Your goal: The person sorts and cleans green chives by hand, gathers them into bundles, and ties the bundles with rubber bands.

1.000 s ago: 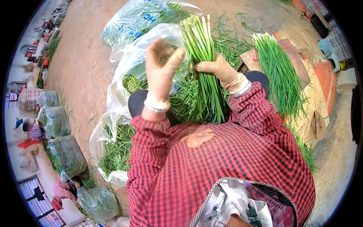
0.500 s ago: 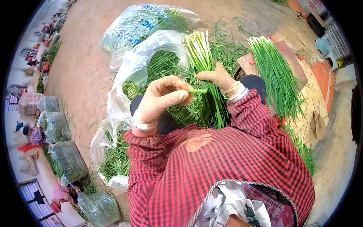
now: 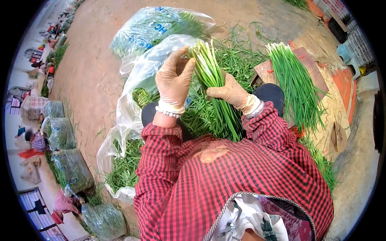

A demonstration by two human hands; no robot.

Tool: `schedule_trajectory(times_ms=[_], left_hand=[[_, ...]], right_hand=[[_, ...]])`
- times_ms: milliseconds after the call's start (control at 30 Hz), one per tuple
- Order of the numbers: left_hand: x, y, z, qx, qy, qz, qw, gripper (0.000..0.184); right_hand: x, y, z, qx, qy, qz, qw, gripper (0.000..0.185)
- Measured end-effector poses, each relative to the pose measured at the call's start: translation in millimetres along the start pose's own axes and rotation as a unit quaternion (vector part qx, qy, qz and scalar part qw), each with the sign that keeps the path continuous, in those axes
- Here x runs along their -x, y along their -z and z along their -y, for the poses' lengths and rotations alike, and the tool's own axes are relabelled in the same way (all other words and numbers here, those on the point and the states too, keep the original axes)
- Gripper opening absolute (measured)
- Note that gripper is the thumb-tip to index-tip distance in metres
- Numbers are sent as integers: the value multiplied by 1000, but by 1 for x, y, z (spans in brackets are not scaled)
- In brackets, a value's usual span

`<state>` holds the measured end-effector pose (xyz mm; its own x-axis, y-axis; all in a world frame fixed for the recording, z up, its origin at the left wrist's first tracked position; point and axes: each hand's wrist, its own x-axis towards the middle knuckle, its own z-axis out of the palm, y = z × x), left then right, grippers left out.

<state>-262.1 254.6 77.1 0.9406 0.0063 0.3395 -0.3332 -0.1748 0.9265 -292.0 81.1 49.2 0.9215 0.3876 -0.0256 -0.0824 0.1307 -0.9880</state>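
Observation:
My right hand [image 3: 231, 92], in a thin pale glove, is closed around a bunch of garlic chives [image 3: 211, 70]. The bunch is tilted, pale stalk ends up and green leaves hanging toward my lap. At the left edge of those pale ends is my gloved left hand [image 3: 175, 78], its thumb and fingers curled in against the outer stalks; the exact grip of the fingertips is partly hidden. A second bundle of garlic chives [image 3: 291, 78] lies to the right on a brown board [image 3: 311, 66]. Loose chives [image 3: 197, 110] are heaped beneath my hands.
An open clear plastic bag [image 3: 128, 100] with chives lies to the left; a filled printed bag [image 3: 159, 30] stands beyond it. A sandal [image 3: 338, 136] lies at right. Several packed bags [image 3: 74, 168] line the far left, where other people sit.
My left hand has moved up and away from me to the bunch's pale ends. The short green piece it pinched is no longer visible. My right hand keeps its hold, with the bunch tilted slightly more left.

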Motion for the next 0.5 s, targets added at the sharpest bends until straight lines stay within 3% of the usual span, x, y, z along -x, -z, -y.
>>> schedule_trajectory(times_ms=[200,300,333,400,500], left_hand=[[-10,10,0,-94,-115,-25,989,16],[-26,19,0,29,-98,-124,987,8],[-33,31,9,-20,-71,-149,986,9],[-42,48,35,54,-8,-150,987,10],[-36,64,72,-67,115,-11,991,39]], right_hand=[[3,-5,1,-57,-26,7,998,49],[10,-3,13,-76,-40,-26,996,45],[14,4,21,-75,-37,-34,996,45],[30,30,45,-68,20,-99,993,41],[79,97,111,-16,46,-208,977,37]])
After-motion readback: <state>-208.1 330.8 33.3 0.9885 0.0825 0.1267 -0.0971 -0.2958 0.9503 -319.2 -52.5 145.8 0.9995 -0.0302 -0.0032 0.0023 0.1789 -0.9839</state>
